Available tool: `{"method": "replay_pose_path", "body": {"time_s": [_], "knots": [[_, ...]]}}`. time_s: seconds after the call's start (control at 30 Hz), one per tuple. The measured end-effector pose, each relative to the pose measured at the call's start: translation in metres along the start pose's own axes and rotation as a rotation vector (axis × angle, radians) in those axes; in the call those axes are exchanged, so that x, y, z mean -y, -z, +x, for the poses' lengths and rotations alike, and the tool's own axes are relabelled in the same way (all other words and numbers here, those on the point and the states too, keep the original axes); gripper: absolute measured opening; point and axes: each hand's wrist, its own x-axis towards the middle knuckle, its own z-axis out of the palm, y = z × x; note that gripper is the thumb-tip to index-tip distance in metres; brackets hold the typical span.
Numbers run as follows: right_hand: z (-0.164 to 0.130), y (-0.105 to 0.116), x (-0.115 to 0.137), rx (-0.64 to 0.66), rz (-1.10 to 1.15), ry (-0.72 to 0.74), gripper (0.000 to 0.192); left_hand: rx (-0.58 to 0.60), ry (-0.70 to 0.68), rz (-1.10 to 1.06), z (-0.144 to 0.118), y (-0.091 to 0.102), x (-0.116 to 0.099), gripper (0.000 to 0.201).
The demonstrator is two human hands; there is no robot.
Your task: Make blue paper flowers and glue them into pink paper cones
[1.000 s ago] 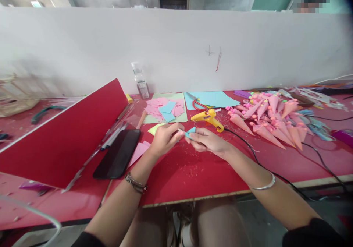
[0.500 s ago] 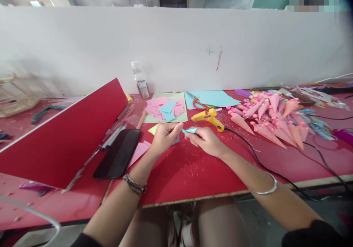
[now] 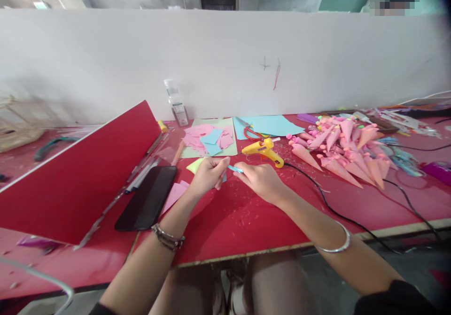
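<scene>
Blue paper strip point(image 3: 235, 168), mid-frame above the red desk point(image 3: 246, 221), pinched between left hand point(image 3: 207, 175) and right hand point(image 3: 260, 181) grips; likely light, floppy, crease-prone, best held at ends.

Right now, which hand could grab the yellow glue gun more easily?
Probably the right hand. It sits just in front of the yellow plastic glue gun, whose handle points toward it. The left hand is farther away, and both hands pinch the small rolled blue paper piece between them.
</scene>
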Motion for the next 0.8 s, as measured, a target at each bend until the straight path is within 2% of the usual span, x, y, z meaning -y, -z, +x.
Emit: {"method": "replay_pose_path", "body": {"time_s": [0.1, 0.17, 0.27, 0.4, 0.6, 0.8], "knots": [[0.0018, 0.0015, 0.0019, 0.051, 0.494, -0.091, 0.027, -0.048, -0.151, 0.085, -0.0022, 0.0014, -0.0022, 0.044], [0.0029, 0.0022, 0.0024, 0.119, 0.833, -0.152, 0.027, -0.106, -0.280, 0.155, -0.0035, 0.0028, -0.0022, 0.036], [0.0036, 0.0034, 0.0024, 0.231, 1.111, -0.227, 0.026, -0.130, -0.433, 0.234, -0.0043, 0.0047, -0.0004, 0.026], [0.0031, 0.0033, 0.0034, 0.308, 1.217, -0.253, 0.026, -0.108, -0.493, 0.268, -0.0035, 0.0061, 0.0014, 0.033], [0.0050, 0.0010, 0.0020, 0.223, 1.219, -0.238, 0.029, -0.086, -0.446, 0.197, -0.0045, 0.0060, -0.0001, 0.037], [0.0072, 0.0008, -0.0052, 0.117, 1.117, -0.259, 0.024, -0.168, -0.419, 0.186, -0.0045, 0.0068, -0.0018, 0.029]]}}
